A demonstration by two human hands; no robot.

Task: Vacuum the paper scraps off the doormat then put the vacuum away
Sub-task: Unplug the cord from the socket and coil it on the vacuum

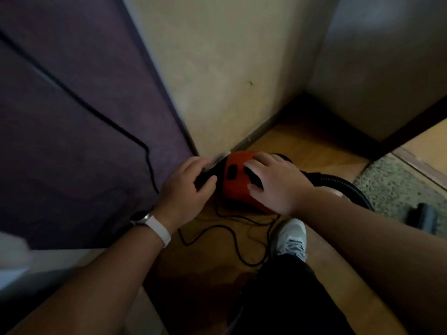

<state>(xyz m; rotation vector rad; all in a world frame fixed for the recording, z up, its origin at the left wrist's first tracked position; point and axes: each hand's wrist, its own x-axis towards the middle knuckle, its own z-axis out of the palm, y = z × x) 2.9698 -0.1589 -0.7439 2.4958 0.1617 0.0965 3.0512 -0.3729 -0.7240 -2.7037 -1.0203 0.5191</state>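
Observation:
A red canister vacuum (235,180) sits on the wooden floor in the corner by the cream wall. My right hand (273,181) lies spread over its top, fingers straight. My left hand (187,183) grips a dark part at the vacuum's left side, fingers curled around it. The black ribbed hose (338,181) curves off to the right toward the speckled doormat (396,187). The vacuum's dark floor nozzle (422,216) lies on the mat. A thin black power cord (232,228) loops loosely over the floor in front of the vacuum. No paper scraps show on the visible mat.
A dark purple fabric panel (72,141) stands at left, with a black cable (96,112) running down it. My grey sneaker (291,238) and dark trouser leg stand just behind the vacuum, beside the cord loops. A grey wall with dark baseboard (377,139) closes the right.

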